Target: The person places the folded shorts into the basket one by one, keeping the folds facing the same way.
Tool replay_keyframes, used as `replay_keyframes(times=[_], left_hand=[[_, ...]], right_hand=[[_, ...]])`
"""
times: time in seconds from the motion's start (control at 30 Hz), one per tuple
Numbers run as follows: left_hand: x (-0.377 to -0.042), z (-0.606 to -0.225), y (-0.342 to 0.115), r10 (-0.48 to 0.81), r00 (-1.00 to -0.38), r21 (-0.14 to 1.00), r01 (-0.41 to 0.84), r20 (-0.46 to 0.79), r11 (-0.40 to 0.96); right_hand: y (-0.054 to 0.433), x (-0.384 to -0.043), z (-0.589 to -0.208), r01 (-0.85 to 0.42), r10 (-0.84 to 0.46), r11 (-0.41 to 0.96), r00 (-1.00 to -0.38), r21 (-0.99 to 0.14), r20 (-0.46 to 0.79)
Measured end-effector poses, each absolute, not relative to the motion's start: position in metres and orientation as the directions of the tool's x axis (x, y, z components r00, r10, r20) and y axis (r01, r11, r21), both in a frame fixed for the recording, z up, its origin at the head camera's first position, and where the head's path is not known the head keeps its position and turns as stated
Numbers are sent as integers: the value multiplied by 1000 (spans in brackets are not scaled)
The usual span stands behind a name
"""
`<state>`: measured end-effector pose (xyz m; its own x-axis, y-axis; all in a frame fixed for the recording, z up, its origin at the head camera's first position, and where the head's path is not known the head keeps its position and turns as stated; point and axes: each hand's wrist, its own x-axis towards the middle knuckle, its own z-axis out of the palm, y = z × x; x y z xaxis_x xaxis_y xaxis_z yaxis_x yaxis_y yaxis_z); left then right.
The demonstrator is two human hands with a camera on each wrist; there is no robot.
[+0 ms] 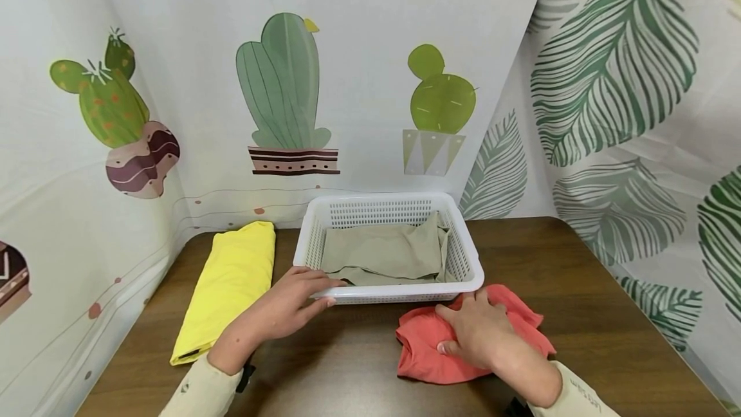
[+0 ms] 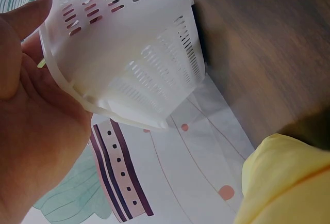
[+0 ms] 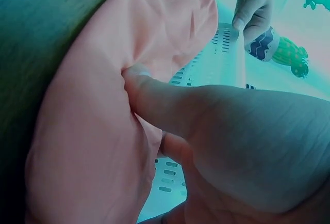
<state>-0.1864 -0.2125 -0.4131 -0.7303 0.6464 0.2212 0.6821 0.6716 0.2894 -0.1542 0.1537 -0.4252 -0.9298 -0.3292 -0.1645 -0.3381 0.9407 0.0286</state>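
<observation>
A white plastic basket point(image 1: 393, 291) with slotted walls sits at the back of the table. My left hand point(image 1: 289, 304) holds its near left rim, fingers over the edge and thumb outside; the left wrist view shows the basket wall point(image 2: 118, 48) beside that thumb. A folded red cloth garment point(image 1: 418, 352) is in front of the basket's right corner. Over it, my right hand point(image 1: 483, 333) grips the fabric, and in the right wrist view the thumb point(image 3: 165, 97) digs into a fold, with other fingers partly hidden behind. Inside the basket lies a folded grey-beige garment point(image 1: 382, 250).
A folded yellow garment point(image 1: 234, 282) lies on the table's left side, close to my left forearm. The brown wooden table point(image 1: 602, 314) backs onto a white curtain point(image 1: 370, 82) printed with cacti and leaves, right behind the basket.
</observation>
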Motion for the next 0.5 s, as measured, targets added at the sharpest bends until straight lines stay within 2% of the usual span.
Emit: replay_keyframes(times=[0.5], left_hand=[[-187, -414, -212, 639, -739, 298, 671, 210, 678]], right_hand=[[146, -149, -426, -354, -343, 934, -928, 54, -148]])
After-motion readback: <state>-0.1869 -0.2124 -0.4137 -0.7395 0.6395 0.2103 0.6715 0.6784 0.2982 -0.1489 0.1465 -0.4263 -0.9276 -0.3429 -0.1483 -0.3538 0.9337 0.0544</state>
